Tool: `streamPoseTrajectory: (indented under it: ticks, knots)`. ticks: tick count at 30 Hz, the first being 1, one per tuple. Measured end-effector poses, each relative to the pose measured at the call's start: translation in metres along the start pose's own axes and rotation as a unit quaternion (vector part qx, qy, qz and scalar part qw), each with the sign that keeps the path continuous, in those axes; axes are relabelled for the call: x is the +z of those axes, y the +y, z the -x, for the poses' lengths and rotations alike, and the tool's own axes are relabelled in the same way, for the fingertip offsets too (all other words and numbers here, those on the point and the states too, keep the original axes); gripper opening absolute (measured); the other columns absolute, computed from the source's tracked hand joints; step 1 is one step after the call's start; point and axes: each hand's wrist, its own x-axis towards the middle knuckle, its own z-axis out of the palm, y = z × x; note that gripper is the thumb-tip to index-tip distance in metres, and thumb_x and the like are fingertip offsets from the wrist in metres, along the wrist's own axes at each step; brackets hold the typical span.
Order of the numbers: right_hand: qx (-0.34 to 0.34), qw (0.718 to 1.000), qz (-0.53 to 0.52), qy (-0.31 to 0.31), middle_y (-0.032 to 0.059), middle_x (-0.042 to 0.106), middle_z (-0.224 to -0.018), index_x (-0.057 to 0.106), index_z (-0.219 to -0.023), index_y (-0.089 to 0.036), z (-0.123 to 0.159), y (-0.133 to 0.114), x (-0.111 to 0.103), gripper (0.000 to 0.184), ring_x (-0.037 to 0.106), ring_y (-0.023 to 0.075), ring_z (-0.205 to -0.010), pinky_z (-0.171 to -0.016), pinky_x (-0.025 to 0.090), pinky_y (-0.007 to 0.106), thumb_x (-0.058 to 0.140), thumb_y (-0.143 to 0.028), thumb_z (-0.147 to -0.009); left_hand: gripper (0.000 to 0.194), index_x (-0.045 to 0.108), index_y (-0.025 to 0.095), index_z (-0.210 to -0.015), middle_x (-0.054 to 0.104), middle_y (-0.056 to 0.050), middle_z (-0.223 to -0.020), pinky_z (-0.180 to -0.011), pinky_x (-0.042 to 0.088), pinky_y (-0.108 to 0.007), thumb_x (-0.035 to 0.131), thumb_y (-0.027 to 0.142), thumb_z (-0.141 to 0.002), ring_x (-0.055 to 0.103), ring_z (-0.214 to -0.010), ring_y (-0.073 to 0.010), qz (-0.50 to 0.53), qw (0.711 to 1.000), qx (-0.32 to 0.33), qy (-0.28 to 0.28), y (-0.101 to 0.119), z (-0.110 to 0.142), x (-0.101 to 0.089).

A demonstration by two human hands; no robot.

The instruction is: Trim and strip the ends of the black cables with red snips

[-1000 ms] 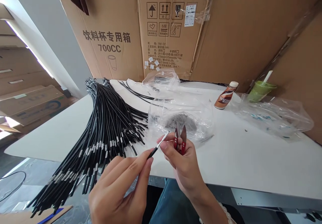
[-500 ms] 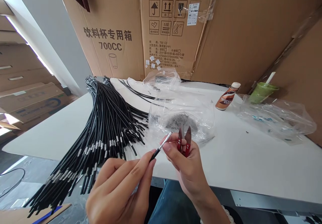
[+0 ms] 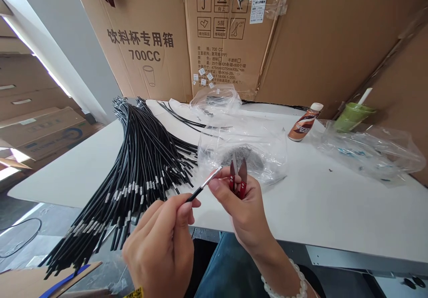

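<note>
My left hand (image 3: 163, 244) is closed in a pinch on one black cable (image 3: 197, 192) whose bare silvery end points up to the right. My right hand (image 3: 244, 209) pinches that bare tip between thumb and finger and also holds small red snips (image 3: 238, 180), blades pointing up and apart. Both hands hover at the near edge of the white table (image 3: 334, 209). To the left lies a large bundle of black cables (image 3: 133, 168) with stripped ends, hanging over the table edge.
A clear plastic bag with small dark metal parts (image 3: 242, 155) lies just behind my hands. Another clear bag (image 3: 371, 151), a brown drink bottle (image 3: 305, 123) and a green cup (image 3: 351, 116) stand at the right. Big cardboard boxes (image 3: 187, 35) wall the back.
Both hands shifted slightly left and the camera tilted down a little. The grip on the cable and the snips is unchanged.
</note>
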Motion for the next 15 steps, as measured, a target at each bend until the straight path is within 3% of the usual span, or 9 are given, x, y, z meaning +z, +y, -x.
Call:
streamPoseTrajectory:
  ticks: [8,11,15]
  knots:
    - [-0.015,0.999,0.027,0.023,-0.0073,0.030,-0.052,0.068,-0.082,-0.023,0.003,-0.004,0.001,0.009,0.026,0.0056,-0.049,-0.045,0.024,0.019,0.072,-0.030,-0.085,0.024,0.060,0.023,-0.077,0.062,0.006,-0.066,-0.056,0.039,-0.021,0.046,0.018,-0.096,0.052,-0.053,-0.0061,0.027,0.996,-0.087,0.010,0.008,0.001,0.002]
    - [-0.008,0.999,0.039,0.027,-0.0076,0.029,-0.052,0.073,-0.088,-0.025,0.003,-0.009,0.002,0.008,0.021,0.0050,-0.048,-0.045,0.020,0.020,0.072,-0.032,-0.086,0.027,0.058,0.022,-0.071,0.055,0.007,-0.057,-0.053,0.038,-0.022,0.046,0.018,-0.095,0.048,-0.048,-0.0068,0.026,0.994,-0.107,-0.009,0.009,0.001,0.001]
    - [-0.011,0.999,0.036,0.034,-0.0043,0.047,-0.058,0.073,-0.083,-0.025,0.002,-0.008,0.001,0.009,0.031,0.0058,-0.050,-0.047,0.027,0.020,0.072,-0.033,-0.085,0.030,0.056,0.022,-0.067,0.049,0.008,-0.050,-0.049,0.035,-0.021,0.047,0.019,-0.095,0.045,-0.043,-0.0057,0.043,0.991,-0.122,-0.037,0.005,0.002,0.000]
